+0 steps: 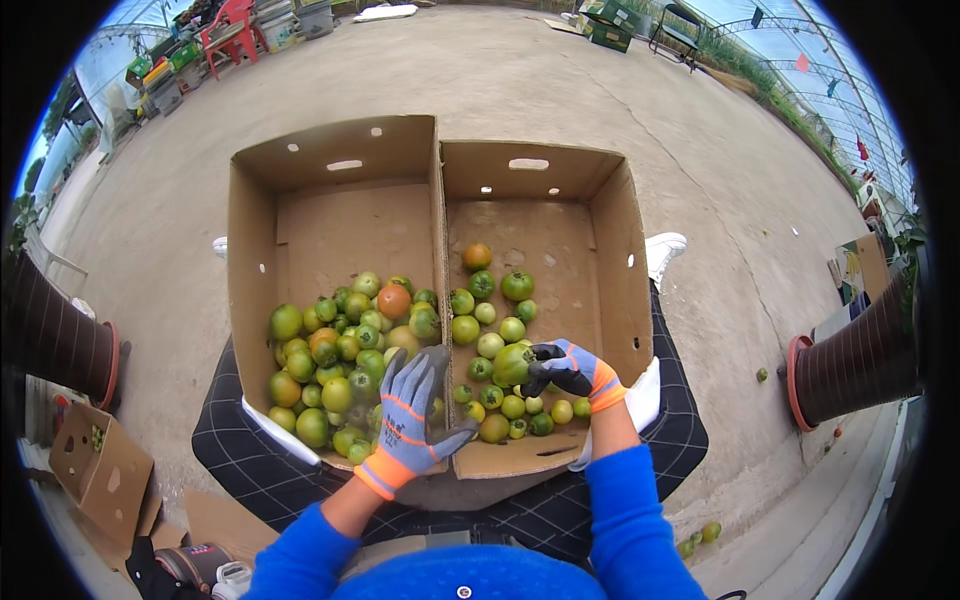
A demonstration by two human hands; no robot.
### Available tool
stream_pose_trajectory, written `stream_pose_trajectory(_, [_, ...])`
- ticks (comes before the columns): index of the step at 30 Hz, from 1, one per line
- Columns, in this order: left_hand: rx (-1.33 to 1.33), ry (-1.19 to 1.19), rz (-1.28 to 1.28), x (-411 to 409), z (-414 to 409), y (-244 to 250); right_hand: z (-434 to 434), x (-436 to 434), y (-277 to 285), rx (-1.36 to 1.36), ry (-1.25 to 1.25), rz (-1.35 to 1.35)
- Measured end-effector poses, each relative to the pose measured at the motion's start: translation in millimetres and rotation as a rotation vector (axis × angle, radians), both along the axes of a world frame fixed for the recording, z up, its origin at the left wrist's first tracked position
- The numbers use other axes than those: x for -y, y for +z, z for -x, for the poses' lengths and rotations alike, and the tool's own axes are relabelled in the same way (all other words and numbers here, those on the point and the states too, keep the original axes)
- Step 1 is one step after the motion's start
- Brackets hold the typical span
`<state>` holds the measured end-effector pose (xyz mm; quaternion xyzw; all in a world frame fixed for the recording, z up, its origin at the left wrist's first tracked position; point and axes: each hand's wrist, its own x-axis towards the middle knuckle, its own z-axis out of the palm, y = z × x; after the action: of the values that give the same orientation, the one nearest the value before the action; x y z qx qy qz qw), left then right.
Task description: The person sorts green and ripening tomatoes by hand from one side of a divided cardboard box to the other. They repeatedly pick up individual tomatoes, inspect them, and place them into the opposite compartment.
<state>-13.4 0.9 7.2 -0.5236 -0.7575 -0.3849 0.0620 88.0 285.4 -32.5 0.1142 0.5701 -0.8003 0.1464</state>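
Note:
Two topless cardboard boxes stand side by side, both with tomatoes in their near part. The left box (352,208) has a dense heap of green tomatoes (336,394) with some orange ones, such as the orange tomato (394,301). Fewer tomatoes lie spread in the right box (525,232). My right hand (570,369), in a grey-blue and black work glove, grips a large green tomato (514,364) over the right box. Beside the shared walls, my gloved left hand (409,416) hovers above the heap, thumb apart from the fingers; nothing shows in it, though its palm is hidden.
Beneath the boxes is a black cloth with white grid lines (682,427). Large brown planters (847,360) stand at both sides. Another cardboard box (97,457) is at lower left. Loose tomatoes (709,532) lie on the concrete floor (510,75). A red chair (231,34) stands far off.

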Motion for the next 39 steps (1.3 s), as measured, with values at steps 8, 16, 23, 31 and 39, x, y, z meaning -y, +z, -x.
stream_pose_trajectory(8, [-0.014, -0.162, 0.01, -58, -23, 6, -6, 17, -26, -0.212, 0.117, 0.078])
stream_pose_trajectory(16, [0.019, 0.024, 0.019, -14, 7, 18, 1, -27, -43, 0.276, -0.144, -0.856])
stream_pose_trajectory(23, [0.005, 0.625, 0.08, 110, 57, -30, 20, -6, -49, 0.812, 0.413, -1.509])
stream_pose_trajectory(31, [-0.193, 0.694, 0.381, 116, 53, -47, 14, 7, -91, 0.807, 0.533, -1.671])
stream_pose_trajectory(39, [-0.17, 0.635, 0.237, 113, 55, -44, 7, -5, -51, 0.7, 0.354, -1.577])
